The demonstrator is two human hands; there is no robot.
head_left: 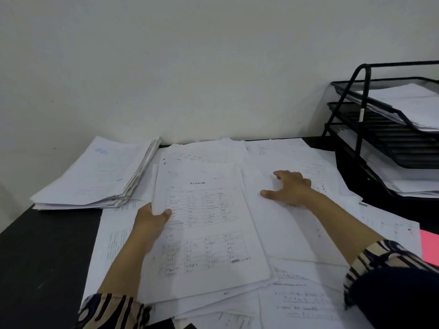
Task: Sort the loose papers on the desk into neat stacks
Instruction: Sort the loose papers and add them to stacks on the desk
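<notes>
Loose white papers (306, 302) cover the middle of a black desk (42, 252). A printed sheet with tables (204, 224) lies on top in the centre. My left hand (150, 220) grips the curled left edge of that sheet between thumb and fingers. To its right lies a blank white sheet (285, 229), and my right hand (288, 187) rests flat on its upper part with fingers spread. A thick stack of papers (95, 176) sits at the back left against the wall.
A black wire letter tray (384, 138) with three tiers stands at the back right, papers in its top and bottom tiers. A pink sheet (430, 248) shows at the right edge. Bare desk surface lies at the front left. A white wall runs behind the desk.
</notes>
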